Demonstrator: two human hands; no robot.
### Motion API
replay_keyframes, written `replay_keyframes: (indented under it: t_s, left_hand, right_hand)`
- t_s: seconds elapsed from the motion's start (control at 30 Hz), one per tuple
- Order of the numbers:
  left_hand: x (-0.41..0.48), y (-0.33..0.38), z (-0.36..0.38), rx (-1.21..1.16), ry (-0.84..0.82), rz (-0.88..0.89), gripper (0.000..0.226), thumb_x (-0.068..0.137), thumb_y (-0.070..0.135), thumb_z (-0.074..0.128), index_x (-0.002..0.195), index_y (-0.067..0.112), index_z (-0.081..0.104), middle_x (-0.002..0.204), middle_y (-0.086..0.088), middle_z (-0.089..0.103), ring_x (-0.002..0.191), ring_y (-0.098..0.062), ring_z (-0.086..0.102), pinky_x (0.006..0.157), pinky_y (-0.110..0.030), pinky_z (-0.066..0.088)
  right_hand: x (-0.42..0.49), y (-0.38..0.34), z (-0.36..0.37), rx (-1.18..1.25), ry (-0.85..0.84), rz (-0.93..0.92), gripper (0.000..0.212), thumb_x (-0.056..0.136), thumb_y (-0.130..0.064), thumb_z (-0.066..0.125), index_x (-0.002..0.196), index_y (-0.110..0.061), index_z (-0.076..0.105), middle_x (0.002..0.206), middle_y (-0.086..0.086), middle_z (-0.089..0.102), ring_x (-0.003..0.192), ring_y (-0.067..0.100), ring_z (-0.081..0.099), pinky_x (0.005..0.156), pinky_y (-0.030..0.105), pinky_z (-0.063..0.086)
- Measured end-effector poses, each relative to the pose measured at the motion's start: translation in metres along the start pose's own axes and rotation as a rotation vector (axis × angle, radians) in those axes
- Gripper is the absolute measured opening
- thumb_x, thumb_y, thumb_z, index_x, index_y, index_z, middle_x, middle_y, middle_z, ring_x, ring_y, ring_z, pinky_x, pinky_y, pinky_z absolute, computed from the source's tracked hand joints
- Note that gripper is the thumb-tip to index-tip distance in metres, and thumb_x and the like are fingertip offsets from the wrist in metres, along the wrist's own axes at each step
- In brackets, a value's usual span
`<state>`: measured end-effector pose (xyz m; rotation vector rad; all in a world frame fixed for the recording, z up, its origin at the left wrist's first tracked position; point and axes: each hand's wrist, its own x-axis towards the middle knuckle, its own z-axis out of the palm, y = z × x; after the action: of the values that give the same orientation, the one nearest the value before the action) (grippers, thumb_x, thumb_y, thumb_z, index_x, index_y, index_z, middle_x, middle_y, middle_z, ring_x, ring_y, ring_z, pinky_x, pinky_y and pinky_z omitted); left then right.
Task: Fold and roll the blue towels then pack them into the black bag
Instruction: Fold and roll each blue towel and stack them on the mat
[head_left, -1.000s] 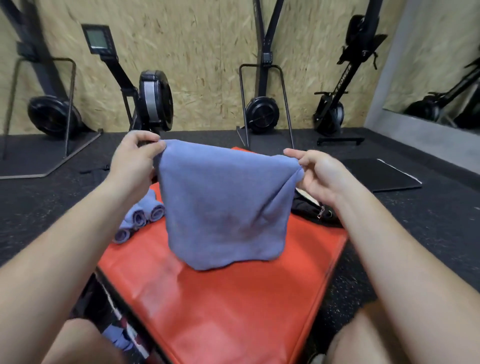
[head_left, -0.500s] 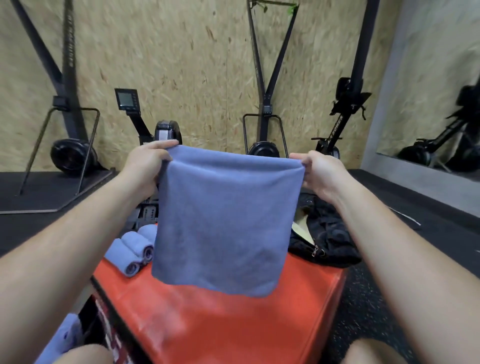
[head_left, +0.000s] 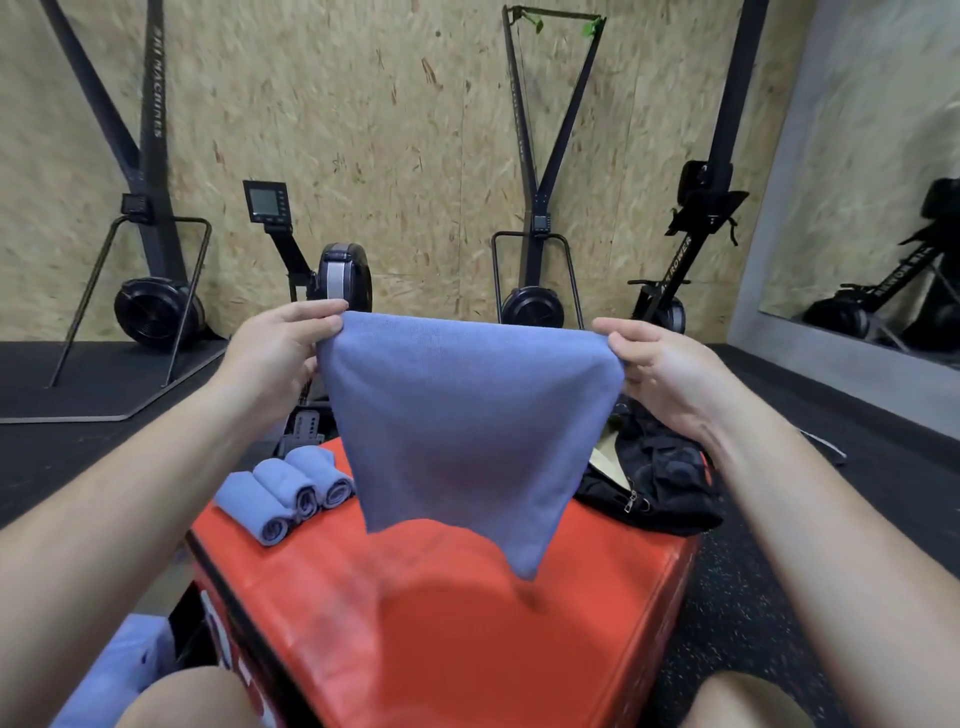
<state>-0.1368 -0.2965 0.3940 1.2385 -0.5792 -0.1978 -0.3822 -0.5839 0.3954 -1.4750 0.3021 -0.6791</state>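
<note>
Head view in a gym. I hold one blue towel (head_left: 467, 415) up in the air in front of me, over a red padded box (head_left: 467, 649). My left hand (head_left: 280, 348) pinches its top left corner between thumb and fingers. My right hand (head_left: 660, 374) pinches the top right corner the same way. The top edge is stretched between them. The cloth hangs free and narrows to a point at lower right, just above the box top and not touching it.

Three rolled blue towels (head_left: 291, 488) lie side by side at the box's far left edge. The black bag (head_left: 654, 483) lies slumped at the far right corner, partly hidden behind the towel. More blue cloth (head_left: 119, 670) shows low on the left, beside the box.

As I judge the risks:
- The lower edge hangs crooked, so laying it down now would likely give a skewed fold and a lopsided roll.
- Each grip is only a corner pinch. A quick shake could pull a corner free and drop that side.
- The hanging point may touch first and bunch under the cloth.
- A wide sweep to the left could nudge the rolls, which sit near the edge, off the box.
</note>
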Motion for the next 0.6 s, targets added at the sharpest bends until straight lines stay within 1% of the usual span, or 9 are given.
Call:
replay_keyframes:
  t_s: [0.07,0.17,0.23,0.33,0.37,0.43,0.5,0.57,0.6]
  left_hand:
    - [-0.004,0.006,-0.002,0.014,-0.055,0.032,0.031,0.085,-0.002,0.07,0.113,0.011,0.072,0.105,-0.008,0.072,0.09,-0.016,0.067,0.082,-0.027,0.048]
    - [0.002,0.009,-0.001,0.165,-0.068,0.079,0.032,0.081,-0.001,0.074,0.106,0.019,0.074,0.099,-0.002,0.073,0.082,-0.011,0.065,0.08,-0.026,0.046]
    - [0.01,0.004,0.003,0.261,-0.041,0.086,0.028,0.082,0.001,0.075,0.102,0.021,0.074,0.095,0.0,0.073,0.079,-0.011,0.063,0.078,-0.028,0.045]
    - [0.026,-0.011,0.005,0.387,-0.003,0.089,0.022,0.085,0.005,0.075,0.098,0.023,0.073,0.091,0.002,0.071,0.076,-0.009,0.06,0.07,-0.025,0.044]
    - [0.031,-0.017,0.005,0.431,0.007,0.096,0.02,0.086,0.007,0.075,0.097,0.024,0.073,0.089,0.004,0.07,0.076,-0.009,0.06,0.068,-0.024,0.044]
    - [0.044,-0.029,0.004,0.525,0.02,0.115,0.015,0.087,0.01,0.074,0.092,0.024,0.073,0.084,0.006,0.07,0.074,-0.009,0.059,0.067,-0.025,0.044]
    - [0.055,-0.039,0.006,0.633,0.044,0.14,0.009,0.089,0.013,0.073,0.089,0.022,0.073,0.079,0.007,0.068,0.07,-0.007,0.058,0.065,-0.026,0.044]
    - [0.067,-0.045,0.008,0.723,0.076,0.158,0.004,0.09,0.017,0.072,0.088,0.021,0.072,0.078,0.006,0.067,0.066,-0.008,0.056,0.061,-0.026,0.042]
    - [0.075,-0.046,0.009,0.763,0.089,0.165,0.003,0.09,0.02,0.071,0.087,0.02,0.071,0.079,0.004,0.067,0.065,-0.01,0.056,0.058,-0.026,0.041]
  right_hand:
    - [-0.006,-0.006,-0.003,-0.019,0.005,-0.041,0.024,0.099,-0.007,0.057,0.119,-0.011,0.068,0.113,0.009,0.075,0.097,0.018,0.071,0.086,0.031,0.054]
    - [-0.004,-0.013,-0.004,-0.054,0.012,-0.041,0.026,0.097,-0.006,0.058,0.12,-0.011,0.068,0.113,0.011,0.075,0.102,0.022,0.071,0.094,0.036,0.053]
    - [0.005,-0.013,-0.005,-0.053,0.016,0.0,0.027,0.1,-0.008,0.051,0.122,-0.012,0.067,0.111,0.009,0.075,0.098,0.021,0.071,0.093,0.036,0.051]
    - [0.023,-0.003,-0.006,-0.028,0.07,0.075,0.033,0.101,-0.01,0.043,0.122,-0.011,0.068,0.096,0.004,0.076,0.082,0.016,0.07,0.083,0.031,0.052]
    - [0.029,0.002,-0.006,-0.032,0.078,0.09,0.033,0.101,-0.009,0.043,0.122,-0.01,0.068,0.095,0.005,0.075,0.083,0.017,0.069,0.082,0.03,0.052]
    - [0.04,0.013,-0.003,-0.048,0.065,0.108,0.029,0.099,-0.008,0.049,0.121,-0.007,0.068,0.103,0.009,0.076,0.092,0.02,0.072,0.087,0.032,0.054]
    - [0.051,0.022,0.003,-0.066,0.041,0.112,0.027,0.092,-0.004,0.062,0.119,-0.004,0.068,0.109,0.014,0.075,0.099,0.024,0.073,0.086,0.032,0.056]
    - [0.065,0.031,0.009,-0.224,0.079,0.071,0.03,0.083,0.0,0.073,0.112,-0.006,0.071,0.104,0.014,0.075,0.095,0.024,0.074,0.08,0.03,0.058]
    - [0.074,0.034,0.012,-0.389,0.142,0.013,0.025,0.082,-0.002,0.075,0.106,-0.01,0.074,0.099,0.009,0.076,0.09,0.023,0.074,0.076,0.029,0.058]
